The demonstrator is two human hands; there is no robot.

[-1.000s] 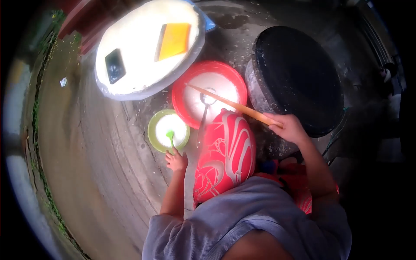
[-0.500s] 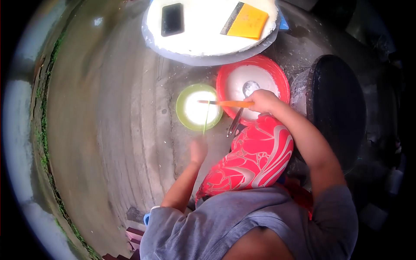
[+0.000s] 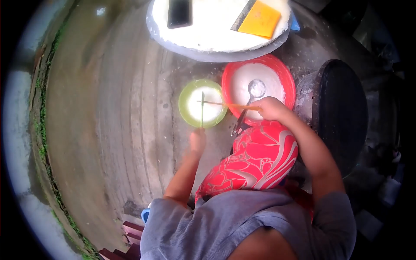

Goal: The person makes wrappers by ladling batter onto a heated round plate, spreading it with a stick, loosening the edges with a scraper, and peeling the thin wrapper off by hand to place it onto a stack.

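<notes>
Our two hands are well apart, each with its fingers curled round a handle. With the left hand [image 3: 197,139], slightly blurred, we grip the lower end of a slim green spoon [image 3: 202,113] that reaches up into a green bowl [image 3: 183,104] of white liquid. With the right hand [image 3: 271,108], above the near side of a red basin [image 3: 291,82], we clasp one end of a thin wooden stick [image 3: 238,106]. It points left across the basin's rim and over the bowl, where it crosses the spoon; we cannot tell whether the two touch.

The bowl sits just beside the basin, to its left, on the concrete floor [image 3: 134,86]. The basin also holds white stuff, and a metal ladle [image 3: 257,88] lies in it, handle slanting out over the near rim toward our knee in red patterned trousers [image 3: 264,160].

Beyond the basin we see a round white surface [image 3: 208,34] bearing a dark phone [image 3: 179,12] at left and an orange scraper [image 3: 262,21] with a dark edge at right. A big black disc [image 3: 342,108] stands tilted to the right of the basin.
</notes>
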